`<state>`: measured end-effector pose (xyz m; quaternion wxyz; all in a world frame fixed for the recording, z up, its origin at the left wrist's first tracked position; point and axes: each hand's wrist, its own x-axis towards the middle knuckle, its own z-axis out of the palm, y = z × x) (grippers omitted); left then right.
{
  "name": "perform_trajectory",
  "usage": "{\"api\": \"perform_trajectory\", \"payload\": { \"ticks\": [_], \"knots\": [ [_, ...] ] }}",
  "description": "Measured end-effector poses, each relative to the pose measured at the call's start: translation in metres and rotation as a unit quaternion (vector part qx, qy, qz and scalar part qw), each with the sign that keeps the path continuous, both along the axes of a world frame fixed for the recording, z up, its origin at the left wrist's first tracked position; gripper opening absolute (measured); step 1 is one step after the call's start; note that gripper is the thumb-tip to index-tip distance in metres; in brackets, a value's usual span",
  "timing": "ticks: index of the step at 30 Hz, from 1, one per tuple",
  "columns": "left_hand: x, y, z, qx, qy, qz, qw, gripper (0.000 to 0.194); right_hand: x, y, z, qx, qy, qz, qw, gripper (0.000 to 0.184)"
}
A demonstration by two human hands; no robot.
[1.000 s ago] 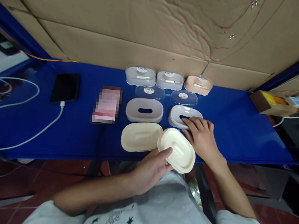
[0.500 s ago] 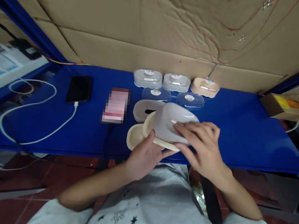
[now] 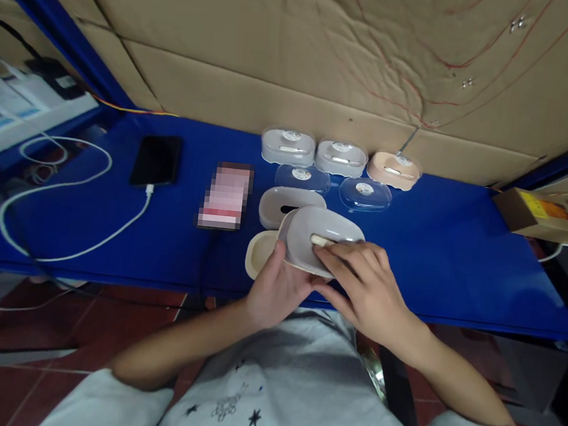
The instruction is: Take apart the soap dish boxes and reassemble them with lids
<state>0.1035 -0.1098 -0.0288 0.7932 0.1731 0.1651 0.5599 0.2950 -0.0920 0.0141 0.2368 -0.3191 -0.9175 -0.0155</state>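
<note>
Both hands hold an oval plastic box (image 3: 303,227) above the front of the table, its glossy grey top tilted toward me. A short cream bar (image 3: 319,241) shows in the middle of that top. My left hand (image 3: 276,289) is closed round the near left side, thumb up along the edge. With its fingertips at the cream bar and its thumb below the rim, my right hand (image 3: 365,284) grips the right end. Below the box lies a cream oval tray (image 3: 258,254), partly covered. Behind it is a grey oval shell (image 3: 273,206) with a dark slot.
Two grey lidded boxes (image 3: 288,148) and a peach one (image 3: 393,170) line the back. Two clear lids (image 3: 365,195) lie before them. Leftward are a pixelated phone (image 3: 226,197), a black phone (image 3: 156,160) and a white cable (image 3: 94,252). A carton (image 3: 535,214) stands at right.
The grey top has come down level over the cream base, whose rim was widely exposed before. Both hands stay on the box, and the camera view has shifted slightly.
</note>
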Motion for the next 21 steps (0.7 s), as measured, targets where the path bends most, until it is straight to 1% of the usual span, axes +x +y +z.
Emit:
{"api": "perform_trajectory", "payload": {
  "ticks": [2,4,6,7,8,9,11,13,14,15,17,19,21],
  "knots": [
    [-0.001,0.001,-0.001,-0.007,-0.006,0.001,1.000,0.062,0.000,0.000,0.000,-0.003,0.013,0.012,1.000,0.053],
    [-0.001,0.002,0.000,-0.013,-0.010,0.001,1.000,0.058,0.004,0.004,0.004,-0.030,0.025,0.048,0.998,0.056],
    [-0.001,0.003,0.003,-0.014,-0.014,-0.002,1.000,0.057,0.013,0.016,0.010,-0.059,0.051,0.078,0.994,0.057],
    [-0.001,0.003,0.005,-0.013,-0.017,-0.005,1.000,0.058,0.019,0.027,0.012,-0.064,0.066,0.075,0.993,0.055],
    [-0.001,0.003,0.006,-0.013,-0.020,-0.008,1.000,0.058,0.027,0.039,0.013,-0.057,0.082,0.054,0.994,0.053],
    [-0.002,0.003,0.008,-0.013,-0.022,-0.011,1.000,0.059,0.034,0.054,0.012,-0.042,0.085,0.017,0.995,0.051],
    [-0.003,0.003,0.009,-0.013,-0.023,-0.019,0.999,0.060,0.050,0.086,0.005,-0.030,0.043,-0.051,0.997,0.051],
    [-0.004,0.003,0.010,-0.012,-0.022,-0.024,0.999,0.061,0.065,0.113,-0.008,-0.052,-0.017,-0.107,0.993,0.062],
    [-0.004,0.004,0.010,-0.010,-0.023,-0.026,0.999,0.060,0.071,0.122,-0.014,-0.071,-0.043,-0.126,0.989,0.068],
    [-0.004,0.004,0.010,-0.009,-0.024,-0.027,0.999,0.060,0.076,0.129,-0.019,-0.085,-0.063,-0.137,0.985,0.071],
    [-0.004,0.004,0.009,-0.003,-0.024,-0.027,0.999,0.059,0.083,0.132,-0.025,-0.102,-0.083,-0.139,0.982,0.072],
    [-0.004,0.003,0.008,0.003,-0.021,-0.027,0.999,0.058,0.087,0.128,-0.025,-0.112,-0.079,-0.124,0.983,0.070],
    [-0.004,0.003,0.008,0.006,-0.018,-0.028,0.999,0.058,0.089,0.125,-0.023,-0.138,-0.072,-0.100,0.983,0.074]
  ]
}}
